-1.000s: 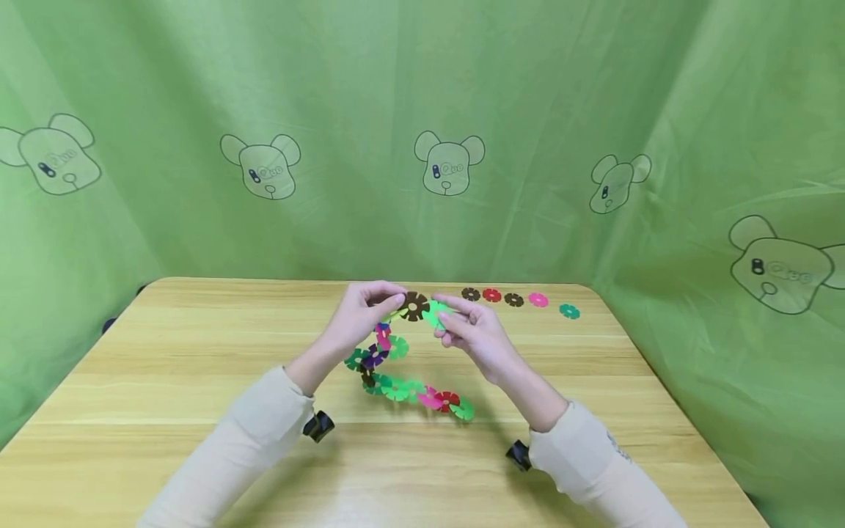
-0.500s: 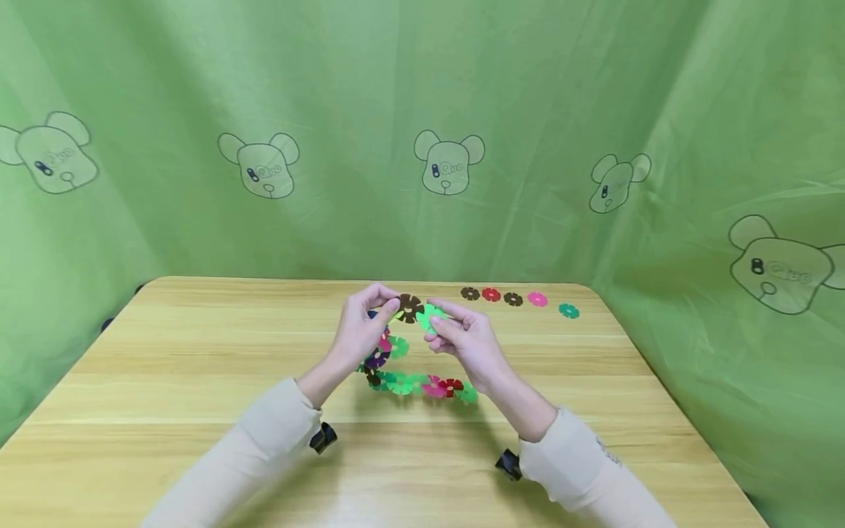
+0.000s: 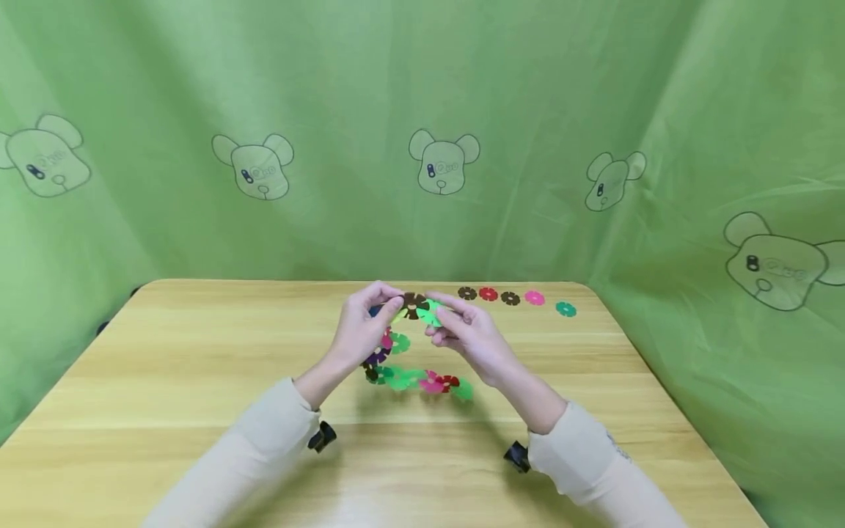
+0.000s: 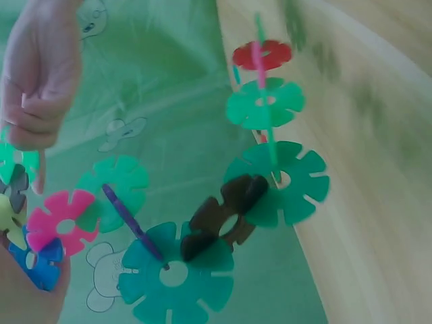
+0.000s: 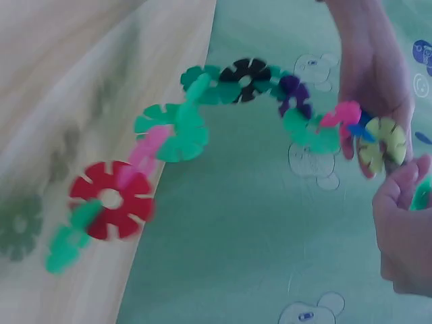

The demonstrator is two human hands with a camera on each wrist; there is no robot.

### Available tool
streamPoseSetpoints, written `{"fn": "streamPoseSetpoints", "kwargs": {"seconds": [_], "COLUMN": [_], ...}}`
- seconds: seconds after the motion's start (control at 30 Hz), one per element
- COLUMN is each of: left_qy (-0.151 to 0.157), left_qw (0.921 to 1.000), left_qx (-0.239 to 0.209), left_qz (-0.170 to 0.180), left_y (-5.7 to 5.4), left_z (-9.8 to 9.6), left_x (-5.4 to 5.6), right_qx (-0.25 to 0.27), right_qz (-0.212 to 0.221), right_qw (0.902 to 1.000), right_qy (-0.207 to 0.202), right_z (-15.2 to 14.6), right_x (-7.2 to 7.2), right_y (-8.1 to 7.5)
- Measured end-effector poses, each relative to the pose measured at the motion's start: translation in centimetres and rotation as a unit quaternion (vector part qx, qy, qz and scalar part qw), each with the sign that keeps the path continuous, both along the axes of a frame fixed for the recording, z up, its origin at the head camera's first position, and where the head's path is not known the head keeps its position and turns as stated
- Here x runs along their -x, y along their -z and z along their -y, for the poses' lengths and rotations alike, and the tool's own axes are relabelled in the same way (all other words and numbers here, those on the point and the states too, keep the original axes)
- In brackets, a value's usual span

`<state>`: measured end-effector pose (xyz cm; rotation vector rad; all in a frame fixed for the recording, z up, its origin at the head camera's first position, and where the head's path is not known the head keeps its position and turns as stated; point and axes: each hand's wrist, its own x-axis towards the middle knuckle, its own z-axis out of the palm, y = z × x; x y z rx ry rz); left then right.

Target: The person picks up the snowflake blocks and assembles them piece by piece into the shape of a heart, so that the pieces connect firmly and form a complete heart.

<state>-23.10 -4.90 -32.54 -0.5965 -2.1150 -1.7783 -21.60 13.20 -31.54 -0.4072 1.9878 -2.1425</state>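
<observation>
In the head view my left hand (image 3: 353, 323) pinches the upper end of a chain of slotted, flower-shaped plastic discs, by the yellow disc (image 5: 373, 154) and the brown disc (image 3: 414, 306). My right hand (image 3: 477, 343) pinches a bright green disc (image 3: 429, 314) against that brown disc's right side; whether their slots are engaged cannot be told. Below my left hand the chain hangs in a curve, through a pink disc (image 4: 59, 223) and a purple disc (image 3: 378, 355). A red disc (image 5: 111, 200) sits near its far end, above the table.
Several loose discs lie in a row at the back right of the wooden table (image 3: 198, 352), among them a red one (image 3: 488, 294), a pink one (image 3: 535, 298) and a teal one (image 3: 565, 309). A green curtain (image 3: 343, 205) surrounds the table's back and sides.
The green disc in my right hand has come closer to the brown disc and now overlaps its edge. The hanging chain has swung and lifted a little at its lower end.
</observation>
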Motion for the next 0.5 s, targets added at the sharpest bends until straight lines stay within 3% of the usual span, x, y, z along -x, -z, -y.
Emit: {"fn": "streamPoseSetpoints", "kwargs": {"seconds": [0.13,0.23,0.33,0.5], "left_qy": [0.001,0.008,0.024,0.066], "left_qw": [0.9984,0.9973,0.9979,0.9951], "left_qx": [-0.041,-0.046,-0.012,0.066], "left_qz": [0.038,0.057,0.058,0.032], "left_y": [-0.3,-0.4,-0.4,-0.6], "left_z": [0.1,0.2,0.5,1.1], "left_x": [-0.3,-0.4,-0.4,-0.3], "right_qx": [0.005,0.017,0.019,0.004], "right_qz": [-0.004,0.003,0.018,0.036], "right_qw": [0.9999,0.9997,0.9996,0.9993], "right_qy": [-0.016,-0.018,-0.015,0.002], "right_z": [-0.6,-0.9,-1.1,-1.1], "right_x": [0.1,0.2,0.3,0.2], "right_y": [-0.2,-0.4,-0.5,-0.4]}}
